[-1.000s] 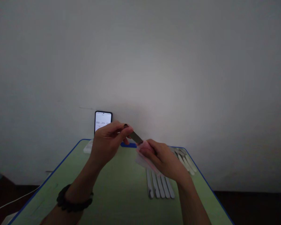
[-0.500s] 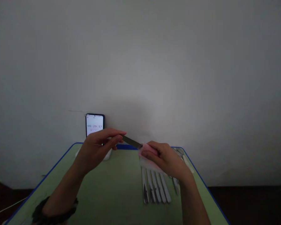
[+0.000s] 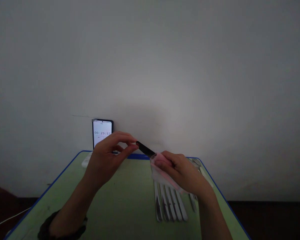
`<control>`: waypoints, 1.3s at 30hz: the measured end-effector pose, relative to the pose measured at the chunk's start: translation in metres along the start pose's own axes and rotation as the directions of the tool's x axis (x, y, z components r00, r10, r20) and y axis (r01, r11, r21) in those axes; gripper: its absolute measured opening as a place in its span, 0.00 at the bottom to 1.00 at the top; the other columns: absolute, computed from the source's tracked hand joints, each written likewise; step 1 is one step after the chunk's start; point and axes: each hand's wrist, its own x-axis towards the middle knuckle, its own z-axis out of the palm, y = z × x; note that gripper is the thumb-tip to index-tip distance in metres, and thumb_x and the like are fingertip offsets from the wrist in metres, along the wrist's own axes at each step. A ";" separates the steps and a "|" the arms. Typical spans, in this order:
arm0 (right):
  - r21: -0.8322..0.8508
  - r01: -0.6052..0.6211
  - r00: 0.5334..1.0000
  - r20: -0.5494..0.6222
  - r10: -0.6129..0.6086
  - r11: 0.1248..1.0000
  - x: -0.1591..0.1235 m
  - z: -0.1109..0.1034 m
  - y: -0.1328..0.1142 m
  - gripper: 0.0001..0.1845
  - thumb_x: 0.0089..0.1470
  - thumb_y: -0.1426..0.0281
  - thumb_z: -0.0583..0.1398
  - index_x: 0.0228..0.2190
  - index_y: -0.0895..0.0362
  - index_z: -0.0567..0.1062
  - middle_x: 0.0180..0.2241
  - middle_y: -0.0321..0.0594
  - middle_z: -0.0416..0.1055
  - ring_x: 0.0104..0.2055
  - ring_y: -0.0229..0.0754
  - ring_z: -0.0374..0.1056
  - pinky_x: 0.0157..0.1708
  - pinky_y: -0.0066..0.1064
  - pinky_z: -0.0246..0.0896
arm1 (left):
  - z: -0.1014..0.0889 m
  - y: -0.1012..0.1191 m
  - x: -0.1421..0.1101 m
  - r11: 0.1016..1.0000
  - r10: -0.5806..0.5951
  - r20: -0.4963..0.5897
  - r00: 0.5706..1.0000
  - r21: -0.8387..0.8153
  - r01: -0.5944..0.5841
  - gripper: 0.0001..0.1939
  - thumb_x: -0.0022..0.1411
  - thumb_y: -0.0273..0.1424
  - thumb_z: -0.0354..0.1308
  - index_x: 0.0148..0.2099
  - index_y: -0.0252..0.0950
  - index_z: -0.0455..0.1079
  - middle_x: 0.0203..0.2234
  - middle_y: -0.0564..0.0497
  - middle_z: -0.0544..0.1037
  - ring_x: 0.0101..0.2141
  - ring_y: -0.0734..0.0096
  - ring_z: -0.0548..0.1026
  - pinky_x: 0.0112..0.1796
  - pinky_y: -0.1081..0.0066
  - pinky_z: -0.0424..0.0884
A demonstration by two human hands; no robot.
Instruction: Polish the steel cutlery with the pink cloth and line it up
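Note:
Between my hands, above the far part of the table, a table knife (image 3: 145, 148) slants down to the right, its blade looking dark. My left hand (image 3: 110, 151) pinches the blade's tip between thumb and fingers. A thin pink-and-white cloth (image 3: 161, 171) is wrapped around the other end of the knife, and my right hand (image 3: 182, 171) is closed over it. The cloth hides that part of the knife, and a loose flap hangs below. Under the flap, several metal table knives (image 3: 170, 206) lie side by side, their upper ends covered from view.
A phone (image 3: 102, 128) showing a timer leans on the wall behind the green, blue-edged table (image 3: 120, 203). A white object (image 3: 86, 160) sits at its foot, partly hidden. More cutlery (image 3: 204, 173) with pale handles lies at the right, partly behind my right hand.
The knife has turned between my hands, its blade going from grey to dark. My left hand first shifted left and down, then slightly back right. The view has shifted a little.

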 end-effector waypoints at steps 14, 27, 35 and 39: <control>0.106 0.036 0.991 0.123 -0.049 0.994 -0.001 0.003 -0.013 0.19 0.61 0.57 0.49 0.29 0.58 0.67 0.23 0.33 0.62 0.25 0.33 0.55 0.24 0.27 0.45 | -0.003 0.013 -0.002 0.989 0.096 0.112 0.989 0.103 -0.108 0.03 0.59 0.25 0.58 0.33 0.37 0.68 0.31 0.54 0.73 0.28 0.77 0.71 0.27 0.80 0.70; 0.116 0.092 0.984 0.142 -0.108 0.989 0.003 0.016 -0.019 0.19 0.62 0.57 0.48 0.31 0.57 0.67 0.27 0.35 0.67 0.29 0.36 0.60 0.28 0.27 0.51 | -0.014 0.011 -0.003 0.966 0.221 0.286 0.932 0.068 -0.250 0.05 0.63 0.27 0.55 0.33 0.37 0.70 0.32 0.51 0.75 0.32 0.74 0.73 0.30 0.77 0.69; 0.088 0.073 0.995 0.061 -0.079 0.993 0.002 0.015 -0.027 0.16 0.62 0.59 0.50 0.29 0.56 0.66 0.26 0.34 0.66 0.29 0.36 0.60 0.30 0.27 0.51 | -0.010 0.009 0.000 0.965 0.211 0.269 0.940 0.097 -0.244 0.03 0.61 0.28 0.58 0.35 0.38 0.73 0.32 0.52 0.75 0.29 0.75 0.73 0.27 0.78 0.68; 0.096 0.072 0.995 0.063 -0.079 0.993 0.003 0.015 -0.028 0.17 0.62 0.58 0.49 0.28 0.56 0.65 0.25 0.33 0.66 0.28 0.35 0.59 0.29 0.28 0.50 | -0.008 0.009 0.000 0.954 0.259 0.228 0.939 0.093 -0.286 0.05 0.61 0.25 0.58 0.36 0.38 0.74 0.33 0.51 0.76 0.29 0.76 0.73 0.27 0.79 0.68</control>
